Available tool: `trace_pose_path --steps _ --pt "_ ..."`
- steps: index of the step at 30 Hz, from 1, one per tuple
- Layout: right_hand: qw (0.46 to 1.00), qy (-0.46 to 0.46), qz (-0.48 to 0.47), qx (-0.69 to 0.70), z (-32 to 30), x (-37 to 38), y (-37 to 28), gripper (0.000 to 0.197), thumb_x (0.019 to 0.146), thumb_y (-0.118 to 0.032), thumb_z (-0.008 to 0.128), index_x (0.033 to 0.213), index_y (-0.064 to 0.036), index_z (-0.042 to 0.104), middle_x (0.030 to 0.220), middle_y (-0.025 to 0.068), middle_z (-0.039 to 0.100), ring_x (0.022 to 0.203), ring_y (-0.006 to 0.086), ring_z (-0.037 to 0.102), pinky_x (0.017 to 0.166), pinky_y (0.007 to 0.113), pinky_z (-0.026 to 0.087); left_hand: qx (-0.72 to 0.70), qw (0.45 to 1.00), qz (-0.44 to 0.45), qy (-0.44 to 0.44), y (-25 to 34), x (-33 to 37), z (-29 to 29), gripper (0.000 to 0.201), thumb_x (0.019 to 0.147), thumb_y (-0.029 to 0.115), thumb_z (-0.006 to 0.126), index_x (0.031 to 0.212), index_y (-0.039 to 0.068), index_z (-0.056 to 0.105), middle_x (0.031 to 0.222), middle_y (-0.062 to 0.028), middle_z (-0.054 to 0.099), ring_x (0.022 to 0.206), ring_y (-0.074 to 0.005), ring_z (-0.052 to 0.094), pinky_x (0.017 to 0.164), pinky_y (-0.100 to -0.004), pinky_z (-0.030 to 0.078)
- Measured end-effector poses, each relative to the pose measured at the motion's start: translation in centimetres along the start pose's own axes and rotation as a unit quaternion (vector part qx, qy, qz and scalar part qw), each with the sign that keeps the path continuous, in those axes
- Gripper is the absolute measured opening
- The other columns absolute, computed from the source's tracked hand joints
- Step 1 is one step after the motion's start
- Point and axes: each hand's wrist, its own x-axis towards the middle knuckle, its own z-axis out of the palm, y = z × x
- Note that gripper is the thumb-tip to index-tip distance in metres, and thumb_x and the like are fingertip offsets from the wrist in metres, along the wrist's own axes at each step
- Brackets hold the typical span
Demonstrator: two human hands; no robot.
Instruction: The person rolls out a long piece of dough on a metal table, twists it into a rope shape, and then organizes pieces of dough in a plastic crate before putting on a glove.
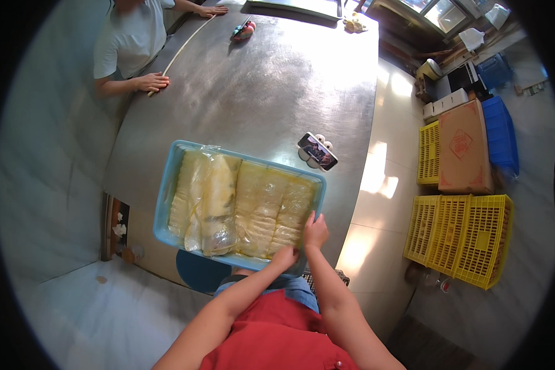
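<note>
A light-blue plastic tray (161, 213) lies at the near edge of the steel table. In it rest several pale yellow, oily-looking slabs (259, 209), perhaps dough, under clear plastic film (219, 237). At the tray's near right corner my left hand (285, 258) is closed, its fingertips curled down by the film and the rim. What it pinches is hidden. My right hand (316, 231) grips the right side of the tray, fingers wrapped over the rim.
A phone (317, 151) leans on a stand beyond the tray. Across the steel table (277, 80), another person rests both hands by a thin stick (182, 52). A small colourful object (244, 29) lies farther off. Yellow crates (456, 237) and a cardboard box (464, 147) stand right.
</note>
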Motion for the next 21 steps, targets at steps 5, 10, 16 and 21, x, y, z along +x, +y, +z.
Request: trace_pose_path --steps 5,10,16,21 --pt "1.000 -0.010 0.010 0.006 0.1 0.0 0.0 0.037 0.097 -0.039 0.046 0.087 -0.0052 0.056 0.078 0.0205 0.066 0.070 0.0422 0.064 0.061 0.052 0.050 0.080 0.990 -0.017 0.114 0.6 0.5 0.7 0.025 0.085 0.029 0.059 0.092 0.006 0.067 0.079 -0.0186 0.068 0.076 -0.0412 0.066 0.070 -0.0528 0.051" --pt "1.000 -0.003 0.015 0.024 -0.2 -0.2 -0.2 0.036 0.097 -0.039 0.048 0.086 -0.0054 0.056 0.076 0.0206 0.065 0.068 0.0423 0.063 0.060 0.052 0.049 0.068 0.990 -0.028 0.124 1.2 1.8 0.7 0.026 0.087 0.028 0.058 0.091 0.005 0.068 0.075 -0.0172 0.068 0.071 -0.0394 0.067 0.064 -0.0514 0.051" --pt "0.999 0.004 0.014 0.041 -0.1 -0.4 -0.4 0.036 0.096 -0.038 0.049 0.084 -0.0051 0.056 0.075 0.0210 0.065 0.068 0.0428 0.063 0.059 0.052 0.049 -0.104 0.994 -0.013 0.004 1.0 2.6 -1.5 0.026 0.090 0.026 0.056 0.095 0.003 0.067 0.070 -0.0124 0.068 0.053 -0.0257 0.063 0.048 -0.0401 0.048" --pt "0.998 -0.001 0.014 0.053 -0.4 -0.3 -0.6 0.036 0.097 -0.038 0.049 0.083 -0.0047 0.056 0.075 0.0215 0.065 0.067 0.0434 0.062 0.059 0.053 0.048 -0.161 0.985 -0.041 -0.049 3.0 1.3 -3.4 0.020 0.090 0.017 0.053 0.092 0.000 0.063 0.064 -0.0069 0.065 0.047 -0.0157 0.058 0.043 -0.0309 0.044"
